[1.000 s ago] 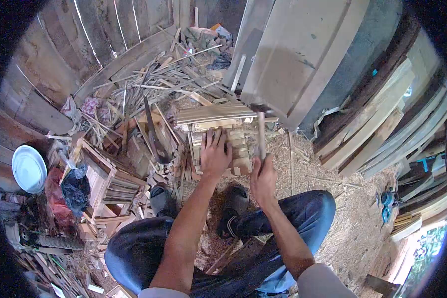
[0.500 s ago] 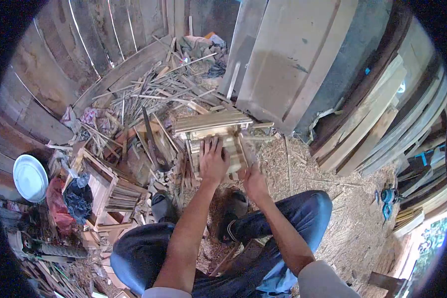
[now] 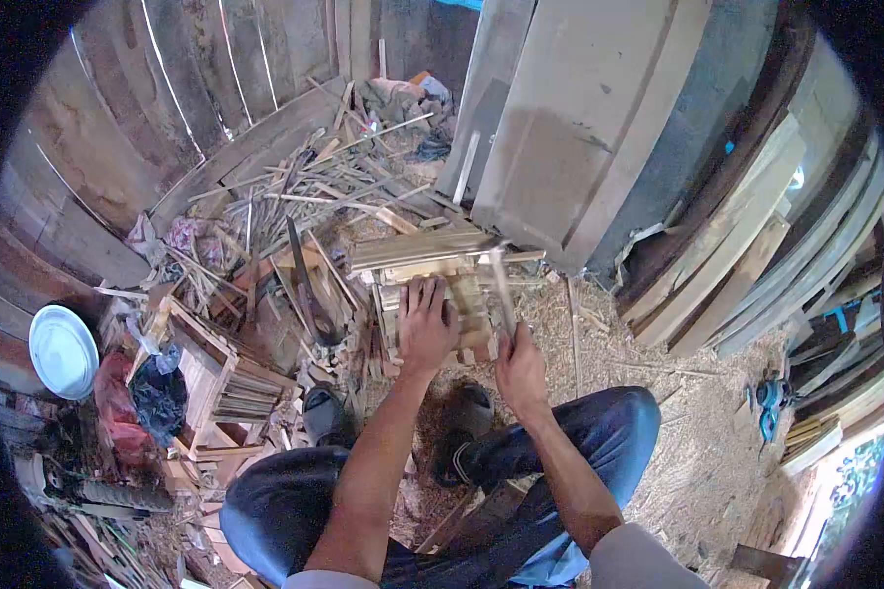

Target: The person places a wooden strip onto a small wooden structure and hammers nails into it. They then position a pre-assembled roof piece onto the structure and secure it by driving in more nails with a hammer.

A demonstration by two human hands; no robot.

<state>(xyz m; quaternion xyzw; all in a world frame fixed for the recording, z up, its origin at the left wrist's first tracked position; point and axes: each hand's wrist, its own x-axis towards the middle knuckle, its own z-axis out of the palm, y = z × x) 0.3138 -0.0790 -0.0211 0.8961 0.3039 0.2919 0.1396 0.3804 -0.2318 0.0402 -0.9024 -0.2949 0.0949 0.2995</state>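
A small slatted wooden box lies on the ground in front of my feet. My left hand rests on it palm down, the fingers stretched out over its boards. In my right hand, closed around the lower handle, is a hammer. The hammer's blurred head overlaps the right end of the box's top slats in this view.
Another slatted wooden box stands on the left. Beyond it lie a handsaw and a heap of thin wood strips. A white basin is at far left. Planks lean on the right; a blue tool lies on the sawdust.
My right hand has shifted slightly right and down, and the hammer now points up and away beside the box. My left hand stays on the boards.
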